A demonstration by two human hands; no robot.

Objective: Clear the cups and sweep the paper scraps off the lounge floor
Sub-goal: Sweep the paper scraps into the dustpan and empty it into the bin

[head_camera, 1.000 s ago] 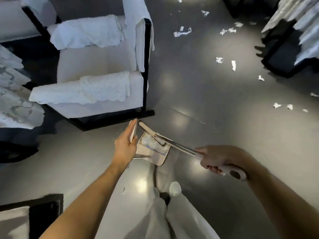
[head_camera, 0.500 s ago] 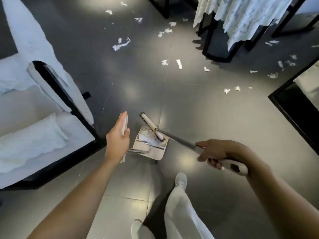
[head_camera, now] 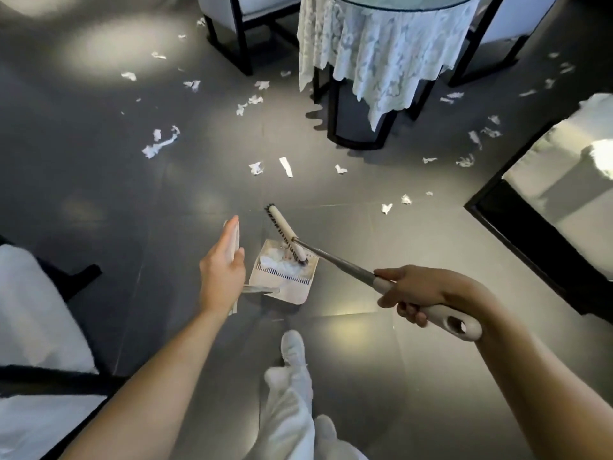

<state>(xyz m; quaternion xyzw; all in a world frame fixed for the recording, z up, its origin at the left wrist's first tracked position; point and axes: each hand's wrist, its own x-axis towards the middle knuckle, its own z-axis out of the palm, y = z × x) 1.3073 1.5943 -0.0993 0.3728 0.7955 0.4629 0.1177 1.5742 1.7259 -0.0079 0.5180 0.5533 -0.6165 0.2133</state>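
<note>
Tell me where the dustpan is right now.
Head view, centre: the dustpan is just right of the left hand holding its handle, with the broom head lying across its far edge.

It was a lounge: white-cushioned armchairs (head_camera: pixel 33 310) with black frames stood round a table (head_camera: pixel 398 3) draped in lace (head_camera: pixel 374 54), on a glossy dark tiled floor (head_camera: pixel 99 194).

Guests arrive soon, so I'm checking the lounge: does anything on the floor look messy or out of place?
Yes. Torn white paper scraps lie strewn across the dark grey tiled floor, on both sides of the round lace-draped table. Some already sit in the beige dustpan under the long-handled white brush.
</note>
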